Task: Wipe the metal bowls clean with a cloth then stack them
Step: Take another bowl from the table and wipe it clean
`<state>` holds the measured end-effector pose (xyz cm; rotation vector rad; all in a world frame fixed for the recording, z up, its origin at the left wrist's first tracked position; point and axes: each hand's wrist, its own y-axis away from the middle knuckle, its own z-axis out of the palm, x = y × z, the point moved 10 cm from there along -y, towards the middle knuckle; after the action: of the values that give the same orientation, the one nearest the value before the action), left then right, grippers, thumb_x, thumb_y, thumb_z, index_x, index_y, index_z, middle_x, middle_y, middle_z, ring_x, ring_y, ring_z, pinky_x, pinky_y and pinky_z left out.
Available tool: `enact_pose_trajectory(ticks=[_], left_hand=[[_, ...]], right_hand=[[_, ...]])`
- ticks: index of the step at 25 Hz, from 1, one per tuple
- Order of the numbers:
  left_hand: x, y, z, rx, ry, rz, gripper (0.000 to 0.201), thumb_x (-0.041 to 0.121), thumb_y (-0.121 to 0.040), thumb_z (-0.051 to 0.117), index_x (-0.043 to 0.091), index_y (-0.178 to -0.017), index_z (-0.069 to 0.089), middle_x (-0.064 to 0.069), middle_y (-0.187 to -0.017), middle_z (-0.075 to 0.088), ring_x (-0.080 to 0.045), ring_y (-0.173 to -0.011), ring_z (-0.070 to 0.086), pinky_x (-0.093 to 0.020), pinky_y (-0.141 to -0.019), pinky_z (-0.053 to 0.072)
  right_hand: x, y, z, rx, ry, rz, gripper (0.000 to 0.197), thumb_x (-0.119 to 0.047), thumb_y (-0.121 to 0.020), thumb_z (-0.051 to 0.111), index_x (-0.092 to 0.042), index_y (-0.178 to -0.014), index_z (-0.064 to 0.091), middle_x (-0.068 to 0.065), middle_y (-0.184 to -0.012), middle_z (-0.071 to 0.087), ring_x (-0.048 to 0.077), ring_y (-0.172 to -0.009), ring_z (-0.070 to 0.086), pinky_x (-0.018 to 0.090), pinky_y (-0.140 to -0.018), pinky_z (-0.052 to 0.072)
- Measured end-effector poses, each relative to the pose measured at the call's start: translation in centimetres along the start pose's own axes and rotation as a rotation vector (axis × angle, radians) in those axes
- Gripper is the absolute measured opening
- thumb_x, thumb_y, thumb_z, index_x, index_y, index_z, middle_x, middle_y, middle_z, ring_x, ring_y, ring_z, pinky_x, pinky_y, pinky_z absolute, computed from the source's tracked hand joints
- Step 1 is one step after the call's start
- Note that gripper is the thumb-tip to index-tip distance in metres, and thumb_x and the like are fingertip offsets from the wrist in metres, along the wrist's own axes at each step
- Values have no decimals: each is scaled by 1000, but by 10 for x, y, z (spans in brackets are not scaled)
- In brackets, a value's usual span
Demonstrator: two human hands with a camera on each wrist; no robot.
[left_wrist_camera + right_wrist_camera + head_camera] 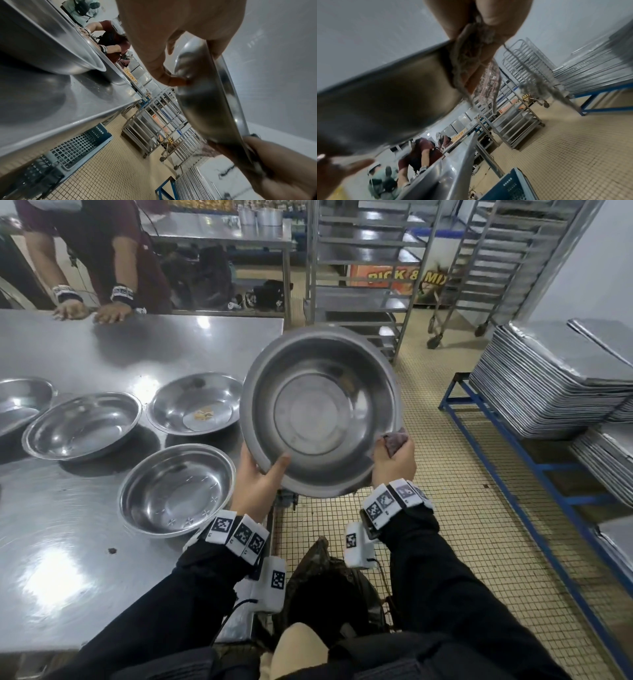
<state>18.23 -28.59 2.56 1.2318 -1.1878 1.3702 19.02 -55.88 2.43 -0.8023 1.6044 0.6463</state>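
I hold a large metal bowl (320, 412) tilted up off the table's right edge, its inside facing me. My left hand (260, 477) grips its lower left rim, thumb inside, fingers (164, 77) under the outer wall (202, 102). My right hand (394, 462) pinches a greyish-pink cloth (395, 440) over the lower right rim; in the right wrist view the frayed cloth (471, 56) wraps the bowl's edge (385, 86). Several other bowls lie on the steel table (85, 542): one near my left wrist (176, 489), one with an orange sticker (197, 404), another further left (82, 429).
A person across the table rests both hands (89, 313) on its far edge. Wheeled tray racks (363, 268) stand behind. Stacked metal trays (555, 381) sit on a blue frame to the right. A dark bag (329, 587) lies by my knees; a blue crate (77, 143) sits under the table.
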Motion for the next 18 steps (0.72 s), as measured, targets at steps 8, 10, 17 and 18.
enact_pose_trajectory(ticks=[8,10,17,18], left_hand=[[-3,-6,-9,101,-42,-111,19,6,-90,54,19,-104,57,-9,-102,65,-21,-92,64,-39,-85,54],[-3,-14,-25,148,-90,-94,34,4,-89,52,11,-122,53,-3,-99,63,-13,-90,61,-30,-86,52],[3,-19,-36,124,-158,-64,27,10,-95,51,12,-122,55,8,-89,61,-6,-83,57,-17,-70,43],[6,-19,-33,96,-169,-54,22,12,-96,51,14,-117,57,7,-87,61,-8,-83,58,-18,-70,43]], right_hand=[[6,22,36,-219,0,69,19,-31,-97,48,-16,-109,48,-4,-87,60,7,-73,60,25,-66,52],[13,27,35,-275,83,54,17,-31,-97,47,-19,-108,49,3,-92,63,12,-72,63,25,-56,54],[-19,99,107,-737,517,-463,42,-24,-95,48,-18,-136,42,1,-132,50,11,-122,46,25,-103,37],[-17,118,119,-853,587,-494,44,-27,-97,43,-18,-139,39,3,-140,44,17,-131,38,29,-108,30]])
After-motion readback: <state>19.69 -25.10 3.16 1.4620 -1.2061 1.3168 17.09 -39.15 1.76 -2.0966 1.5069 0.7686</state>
